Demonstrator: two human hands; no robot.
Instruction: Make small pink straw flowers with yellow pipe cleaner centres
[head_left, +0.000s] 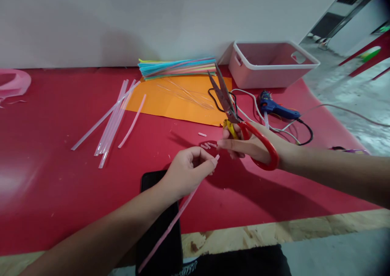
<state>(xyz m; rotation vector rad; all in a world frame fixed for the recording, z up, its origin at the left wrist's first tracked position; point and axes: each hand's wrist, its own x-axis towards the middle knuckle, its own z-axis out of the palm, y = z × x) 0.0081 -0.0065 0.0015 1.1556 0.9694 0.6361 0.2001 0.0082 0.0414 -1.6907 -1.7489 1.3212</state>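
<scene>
Between the thumb and fingers of my left hand (193,168) is a long pink pipe cleaner (170,227). Its short end pokes out past the fingertips, and the rest slants down toward me over a black phone (160,223). My right hand (243,144) grips red-handled scissors (225,99) with the blades pointing up and slightly parted, away from the pipe cleaner. A yellow part (230,129) shows by the right fingers; its shape is partly hidden. Several short pink cut pieces (205,146) lie on the red tabletop just beyond my hands.
At left lie several translucent glue sticks (111,125) and a pink strip (132,121). Colored pipe cleaners (176,68) rest on an orange sheet (179,105) at the back. A pink bin (271,64) and a blue glue gun (278,108) with cords are at right.
</scene>
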